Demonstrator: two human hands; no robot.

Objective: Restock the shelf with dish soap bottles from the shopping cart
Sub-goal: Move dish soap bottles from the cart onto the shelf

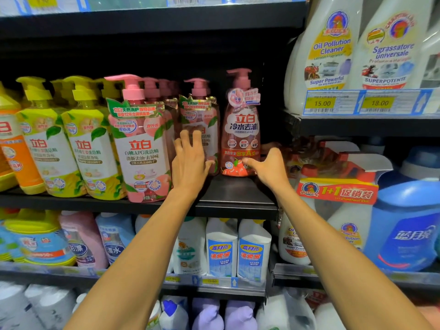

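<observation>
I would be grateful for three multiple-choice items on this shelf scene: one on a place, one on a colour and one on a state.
1. Where does the red-brown pump bottle stand?
A. At the right end of the pump-bottle row
B. On the lowest shelf
C. At the left end of the row

2. What colour are the pumps on the yellow-label bottles?
A. Blue
B. Yellow
C. Black

3. How is the left hand?
A. Curled round a pump
B. Fingers straight against a pink-pump bottle
C. Pinching a price tag

Answers: 1 A, since every other pump bottle on that shelf stands to its left; 2 B, since the pumps match the yellow labels; 3 B, since its fingers lie straight on that bottle's label.
</observation>
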